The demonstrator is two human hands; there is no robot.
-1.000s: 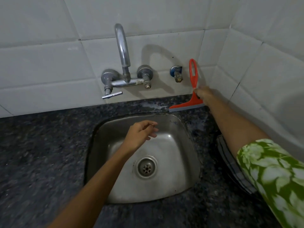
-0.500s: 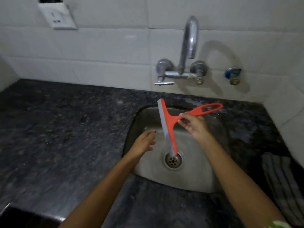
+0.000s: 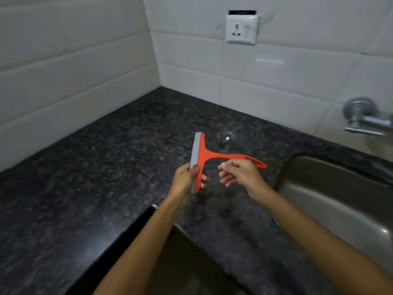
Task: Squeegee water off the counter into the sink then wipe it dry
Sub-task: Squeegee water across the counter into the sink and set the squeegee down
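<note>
Left hand (image 3: pixel 184 180) grips the squeegee (image 3: pixel 204 158) by its blade end (thumb on the grey rubber), held above the counter (image 3: pixel 106 167). Right hand (image 3: pixel 238 173) just beside the handle, fingers loosely spread, holding nothing. Sink (image 3: pixel 331 188) lies to the right.

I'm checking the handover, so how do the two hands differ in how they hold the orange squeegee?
The left hand grips the blade end of the orange plastic squeegee, thumb over its grey rubber edge. The right hand sits at the looped handle with fingers loosely spread, its hold unclear. Both hover above the dark speckled counter.
</note>
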